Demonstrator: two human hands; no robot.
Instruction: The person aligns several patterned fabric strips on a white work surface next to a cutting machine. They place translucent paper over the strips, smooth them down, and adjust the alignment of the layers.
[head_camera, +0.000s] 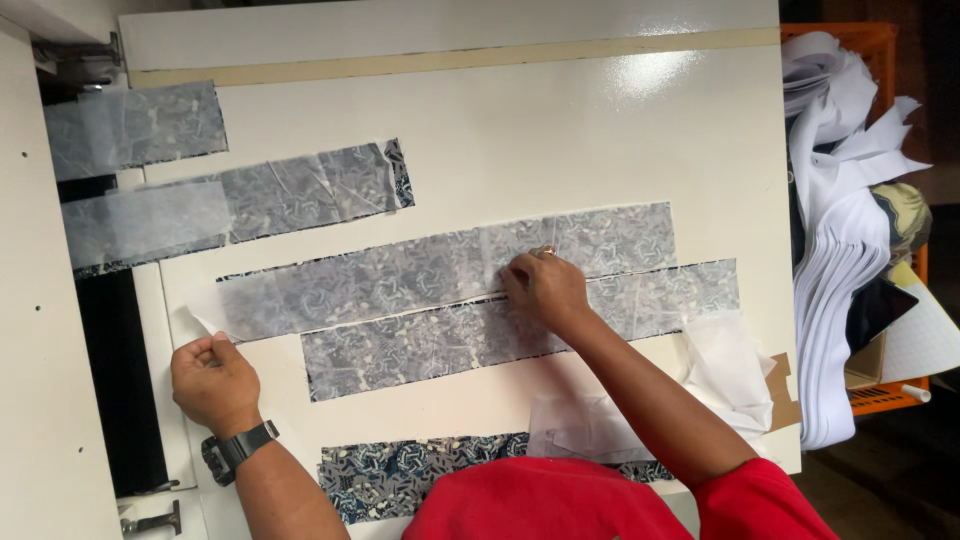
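Here left hand (212, 382) pinches interfacing strip (440, 272) end; right hand (543, 288) presses middle.

Work table (560, 120): four fabric strips under interfacing lie across it, stepped from far left to near right; the two far strips (135, 128) (250, 200) overhang the left edge; the third strip (420, 270) lies just behind the fourth (520, 325), edges touching; left hand (212, 380) at the third strip's left end; right hand (545, 288) on the seam between them; a bare fabric strip (400, 475) nearest the person; loose interfacing pieces (720, 375) at the right edge; stacked cut pieces (840, 240) right of the table.
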